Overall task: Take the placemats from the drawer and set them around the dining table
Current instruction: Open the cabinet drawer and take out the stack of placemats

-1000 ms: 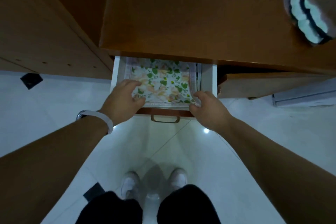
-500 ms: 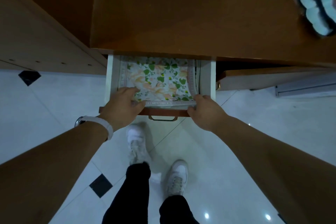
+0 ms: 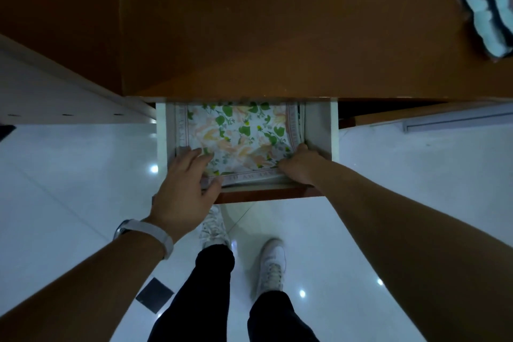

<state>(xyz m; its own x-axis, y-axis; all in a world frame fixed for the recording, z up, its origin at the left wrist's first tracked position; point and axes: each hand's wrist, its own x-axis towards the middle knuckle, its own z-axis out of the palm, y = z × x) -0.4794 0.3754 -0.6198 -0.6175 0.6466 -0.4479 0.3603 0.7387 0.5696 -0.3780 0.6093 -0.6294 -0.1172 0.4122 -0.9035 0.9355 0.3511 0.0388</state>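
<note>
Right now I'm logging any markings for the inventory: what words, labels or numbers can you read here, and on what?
Border of the top floral placemat in the drawer: a band of printed capitals along its edges, upside down to the camera, too blurred to read.
Wristband, wooden top, shoes: no text visible.

Placemats (image 3: 238, 136): flat stack in the open drawer (image 3: 319, 130), white with green leaf and peach floral print, reddish lettered border. Top mat's near edge is lifted and slightly rumpled; far end is hidden under the cabinet top. Drawer is white inside with a wood front.
</note>
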